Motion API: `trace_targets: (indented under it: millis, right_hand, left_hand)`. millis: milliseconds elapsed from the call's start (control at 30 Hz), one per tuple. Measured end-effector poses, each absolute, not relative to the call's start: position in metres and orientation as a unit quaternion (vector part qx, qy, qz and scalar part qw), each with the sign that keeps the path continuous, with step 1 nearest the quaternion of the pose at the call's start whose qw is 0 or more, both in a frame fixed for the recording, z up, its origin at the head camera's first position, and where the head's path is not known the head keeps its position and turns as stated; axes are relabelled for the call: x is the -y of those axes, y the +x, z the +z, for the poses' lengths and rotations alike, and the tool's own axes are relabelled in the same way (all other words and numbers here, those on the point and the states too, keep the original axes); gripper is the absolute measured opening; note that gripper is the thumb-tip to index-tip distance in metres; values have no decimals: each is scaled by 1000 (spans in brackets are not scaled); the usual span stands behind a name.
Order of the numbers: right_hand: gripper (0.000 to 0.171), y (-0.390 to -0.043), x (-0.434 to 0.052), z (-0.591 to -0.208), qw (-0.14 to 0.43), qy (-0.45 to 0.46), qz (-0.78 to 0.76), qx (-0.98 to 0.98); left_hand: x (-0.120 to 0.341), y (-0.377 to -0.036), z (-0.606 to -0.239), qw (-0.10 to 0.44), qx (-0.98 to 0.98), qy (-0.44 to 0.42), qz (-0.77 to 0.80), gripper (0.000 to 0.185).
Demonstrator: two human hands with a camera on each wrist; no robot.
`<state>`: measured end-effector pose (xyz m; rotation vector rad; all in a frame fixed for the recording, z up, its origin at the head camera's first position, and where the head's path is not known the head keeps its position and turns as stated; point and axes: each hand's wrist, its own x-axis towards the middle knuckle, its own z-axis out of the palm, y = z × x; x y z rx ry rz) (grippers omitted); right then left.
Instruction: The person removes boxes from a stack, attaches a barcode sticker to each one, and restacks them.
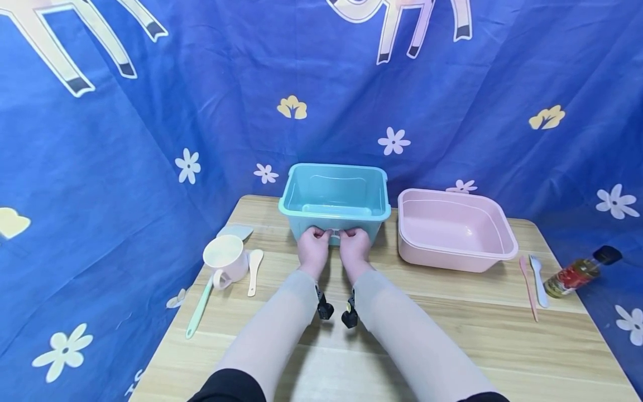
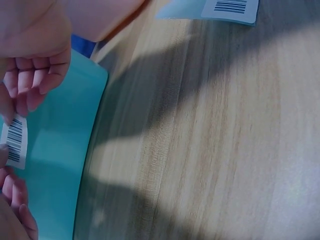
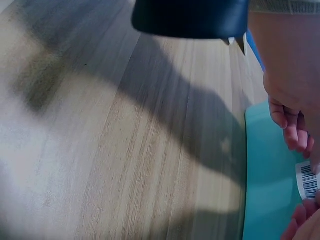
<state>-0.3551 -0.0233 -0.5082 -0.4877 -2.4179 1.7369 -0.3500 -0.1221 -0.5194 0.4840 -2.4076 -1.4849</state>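
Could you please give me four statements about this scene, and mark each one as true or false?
1. The pink basin is to the right of the teal bin. True.
2. Both the left hand and the right hand touch the barcode label. True.
3. The barcode label is on the pink basin. False: it is at the front of the teal bin.
4. The white mug is beside the bottle. False: the mug is at the left, beside a white spoon.

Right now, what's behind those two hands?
Behind the left hand and right hand is the front wall of the teal bin. Between them, part of a white barcode sticker shows. The wall directly behind both hands is covered.
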Motion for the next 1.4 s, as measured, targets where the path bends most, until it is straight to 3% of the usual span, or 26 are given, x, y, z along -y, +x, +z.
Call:
trace_targets:
  millis: [533, 667, 733, 933, 1400]
  right_hand:
    - [22, -350, 15, -520, 81, -175, 594, 781]
    - [11, -346, 16, -525, 57, -143, 665, 731]
    - [15, -345, 16, -526, 34, -127, 700, 702]
    - [30, -346, 17, -527, -5, -112, 748, 655]
    - [34, -340, 15, -523, -70, -91, 760, 640]
  left_hand:
    - [124, -346, -520, 128, 817, 154, -540, 14]
    - [122, -344, -524, 139, 797, 123, -574, 8]
    - [121, -343, -524, 138, 781, 115, -599, 13]
    - [120, -343, -523, 105, 702, 120, -695, 26]
    - [126, -338, -526, -5, 651, 131, -748, 34]
